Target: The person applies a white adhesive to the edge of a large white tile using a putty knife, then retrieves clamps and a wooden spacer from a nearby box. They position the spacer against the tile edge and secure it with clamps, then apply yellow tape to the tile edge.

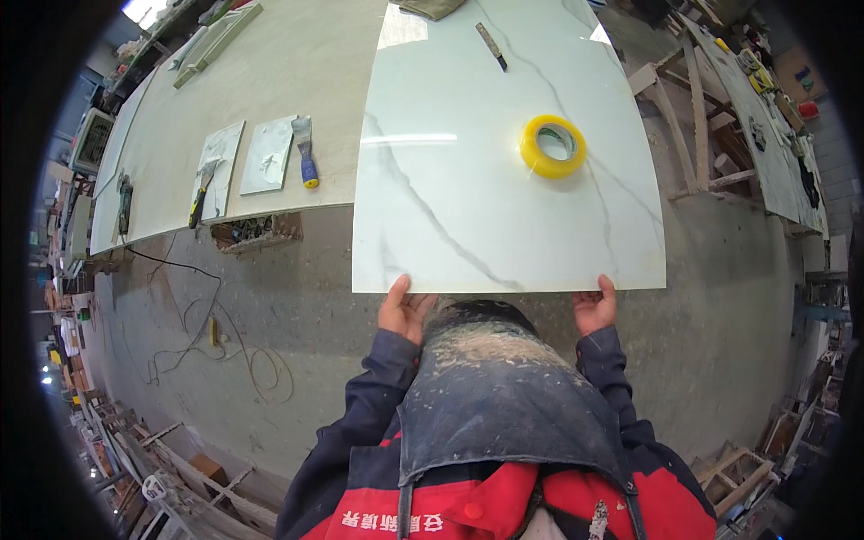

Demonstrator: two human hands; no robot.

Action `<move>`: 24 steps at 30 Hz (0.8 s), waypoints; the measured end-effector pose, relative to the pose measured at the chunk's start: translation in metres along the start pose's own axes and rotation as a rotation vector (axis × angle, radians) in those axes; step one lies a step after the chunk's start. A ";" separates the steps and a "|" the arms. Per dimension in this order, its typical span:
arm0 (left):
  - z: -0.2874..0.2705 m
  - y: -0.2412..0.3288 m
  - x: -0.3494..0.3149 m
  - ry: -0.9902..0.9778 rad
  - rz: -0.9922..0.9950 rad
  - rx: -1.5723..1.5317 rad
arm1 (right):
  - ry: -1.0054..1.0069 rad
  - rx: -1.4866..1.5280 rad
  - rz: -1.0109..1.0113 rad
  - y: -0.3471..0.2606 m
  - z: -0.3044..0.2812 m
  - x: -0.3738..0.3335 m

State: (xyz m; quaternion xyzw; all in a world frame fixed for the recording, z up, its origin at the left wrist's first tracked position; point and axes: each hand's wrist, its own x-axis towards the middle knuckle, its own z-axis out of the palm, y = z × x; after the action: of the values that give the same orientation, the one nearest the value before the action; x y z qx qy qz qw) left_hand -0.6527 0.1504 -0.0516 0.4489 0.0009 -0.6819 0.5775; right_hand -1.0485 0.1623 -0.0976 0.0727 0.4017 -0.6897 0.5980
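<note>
head cam: your slab, white w/ grey veins, lies in front of you, its near edge just past your apron. your l. hand is on that edge near the l. corner, your r. hand on it toward the r. corner. both pinch the edge, thumbs on the top face, fingers below, partly hidden; can't tell how hard. what's under the slab is hidden too.

step in hand, prob.: gripping/steadying the slab by its near edge. next move, if it's a lift or shift, calls for equal pull from both hands & the slab kept level, since loose stuff sits on it & might slide: yellow tape roll r. of centre, narrow dark-tipped tool farther off, cloth at the far end.

l. of the slab, the bench has a blue-handled scraper just beside a small white panel, plus a black-&-yellow tool farther l. a cord loops on the floor below. r. side: wooden frame, apart from your hands.
</note>
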 end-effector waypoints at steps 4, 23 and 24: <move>0.010 -0.001 -0.004 -0.023 0.056 -0.057 | -0.045 0.018 -0.041 0.005 0.004 -0.002; 0.019 -0.013 0.008 0.065 0.092 -0.229 | -0.059 -0.065 0.092 0.005 0.017 -0.013; 0.026 -0.014 0.007 0.079 0.076 -0.245 | -0.043 -0.088 0.094 0.001 0.017 -0.016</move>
State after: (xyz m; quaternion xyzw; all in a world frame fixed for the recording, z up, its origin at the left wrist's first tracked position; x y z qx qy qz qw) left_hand -0.6792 0.1359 -0.0471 0.4014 0.0900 -0.6361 0.6528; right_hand -1.0366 0.1634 -0.0779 0.0506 0.4147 -0.6439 0.6409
